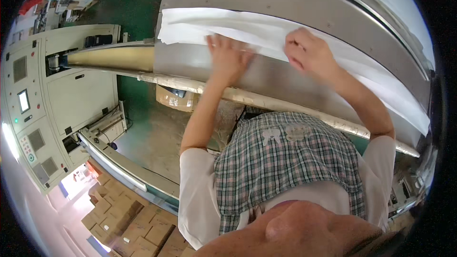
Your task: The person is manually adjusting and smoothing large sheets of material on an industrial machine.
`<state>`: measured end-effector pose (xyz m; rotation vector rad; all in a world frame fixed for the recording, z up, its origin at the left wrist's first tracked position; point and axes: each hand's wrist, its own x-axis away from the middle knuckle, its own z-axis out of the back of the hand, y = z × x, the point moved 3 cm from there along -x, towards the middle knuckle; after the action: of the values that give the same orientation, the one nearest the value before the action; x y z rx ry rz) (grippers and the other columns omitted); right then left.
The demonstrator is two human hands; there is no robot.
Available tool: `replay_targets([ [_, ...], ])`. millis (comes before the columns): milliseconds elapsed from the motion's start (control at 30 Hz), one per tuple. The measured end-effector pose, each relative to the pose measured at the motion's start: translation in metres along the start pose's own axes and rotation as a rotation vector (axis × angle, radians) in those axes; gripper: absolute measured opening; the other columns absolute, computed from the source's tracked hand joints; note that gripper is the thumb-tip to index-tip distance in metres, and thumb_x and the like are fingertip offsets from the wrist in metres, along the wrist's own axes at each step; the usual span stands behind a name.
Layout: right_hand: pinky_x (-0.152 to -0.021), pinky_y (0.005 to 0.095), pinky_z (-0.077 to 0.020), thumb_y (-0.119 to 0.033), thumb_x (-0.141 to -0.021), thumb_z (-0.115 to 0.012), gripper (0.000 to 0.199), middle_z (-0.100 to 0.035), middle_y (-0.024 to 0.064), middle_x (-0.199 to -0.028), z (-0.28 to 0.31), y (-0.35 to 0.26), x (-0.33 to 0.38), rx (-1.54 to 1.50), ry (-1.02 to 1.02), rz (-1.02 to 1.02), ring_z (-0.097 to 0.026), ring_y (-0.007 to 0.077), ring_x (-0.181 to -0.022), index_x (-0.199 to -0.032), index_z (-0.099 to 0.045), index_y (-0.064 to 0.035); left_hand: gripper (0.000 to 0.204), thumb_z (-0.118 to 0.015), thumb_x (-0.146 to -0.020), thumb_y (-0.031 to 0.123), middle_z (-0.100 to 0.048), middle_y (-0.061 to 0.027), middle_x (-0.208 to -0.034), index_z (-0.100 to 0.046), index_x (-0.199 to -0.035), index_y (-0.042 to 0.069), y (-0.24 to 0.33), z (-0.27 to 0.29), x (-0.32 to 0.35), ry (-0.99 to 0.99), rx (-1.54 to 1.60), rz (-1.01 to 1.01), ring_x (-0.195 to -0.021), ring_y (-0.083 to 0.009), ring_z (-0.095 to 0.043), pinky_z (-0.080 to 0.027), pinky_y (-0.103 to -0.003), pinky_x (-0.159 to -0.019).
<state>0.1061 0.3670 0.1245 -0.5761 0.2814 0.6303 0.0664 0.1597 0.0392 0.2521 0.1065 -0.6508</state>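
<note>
A long strip of thin white sheet material point(204, 24), cloth or paper, lies with soft folds along a metal machine bed point(185, 58). My left hand point(229, 58) is over the strip's near edge, fingers spread and partly smeared by motion. Farther right, my right hand point(309, 53) is above the strip with its fingers curled together. Whatever may be between those fingers is hidden. From under my right wrist the strip runs on to the far right of the bed.
A tape-wrapped roller point(188, 84) runs along the bed's near edge, in front of my checked apron point(285, 162). At left stands a pale machine cabinet point(81, 100) with a small screen, joined by a yellowish beam point(114, 58). Cardboard boxes point(128, 214) are stacked at lower left.
</note>
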Motion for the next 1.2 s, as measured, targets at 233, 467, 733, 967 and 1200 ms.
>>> replay_targets([
  [233,-0.061,0.0315,-0.0468,0.007,-0.056,-0.059,0.026,-0.052,0.0084,-0.094,-0.042,0.010,0.000,0.036,-0.041,-0.079,-0.053,0.0243,-0.081,-0.078,-0.051,-0.0034,0.049,-0.046,-0.083,0.043,-0.037,-0.0234,-0.128,-0.049,-0.119,0.010,-0.182,0.009,-0.012,0.079,-0.359,0.328,-0.119,-0.0437,-0.030,-0.020,-0.060,-0.096],
  [467,-0.067,0.0318,-0.0483,0.005,-0.058,-0.058,0.033,-0.054,0.0079,-0.100,-0.063,0.005,-0.016,0.025,-0.036,-0.189,-0.052,0.0253,-0.088,-0.090,-0.055,-0.0033,0.023,-0.055,-0.082,0.019,-0.057,-0.0108,-0.107,-0.060,-0.100,0.006,-0.224,0.084,-0.047,0.339,0.080,0.314,-0.101,-0.0242,-0.052,-0.042,-0.034,-0.085],
  [733,-0.072,0.0282,-0.0482,-0.001,-0.061,-0.057,0.047,-0.056,0.0036,-0.107,-0.097,-0.014,-0.055,-0.044,-0.100,-0.034,-0.049,0.0208,-0.091,-0.108,-0.053,-0.0070,0.014,-0.055,-0.079,0.016,-0.059,-0.0133,-0.079,-0.057,-0.081,0.003,-0.097,0.052,-0.095,-0.506,0.505,-0.344,-0.072,-0.0275,-0.056,-0.044,-0.034,-0.063],
  [967,-0.074,0.0284,-0.0475,-0.004,-0.065,-0.055,0.044,-0.055,0.0039,-0.112,-0.095,-0.011,-0.042,-0.017,-0.103,-0.070,-0.050,0.0219,-0.093,-0.108,-0.053,-0.0077,0.022,-0.056,-0.080,0.024,-0.058,-0.0117,-0.065,-0.056,-0.079,0.002,-0.211,0.081,-0.057,-0.874,0.169,0.298,-0.062,-0.0224,-0.058,-0.044,-0.031,-0.055],
  [1200,-0.077,0.0289,-0.0469,-0.007,-0.069,-0.050,0.035,-0.054,0.0057,-0.112,-0.089,-0.014,-0.034,0.057,-0.020,-0.067,-0.049,0.0219,-0.098,-0.104,-0.053,-0.0065,0.022,-0.060,-0.078,0.023,-0.059,-0.0123,-0.077,-0.057,-0.079,0.002,-0.122,0.076,-0.096,-0.128,0.259,-0.110,-0.067,-0.0268,-0.057,-0.045,-0.035,-0.060],
])
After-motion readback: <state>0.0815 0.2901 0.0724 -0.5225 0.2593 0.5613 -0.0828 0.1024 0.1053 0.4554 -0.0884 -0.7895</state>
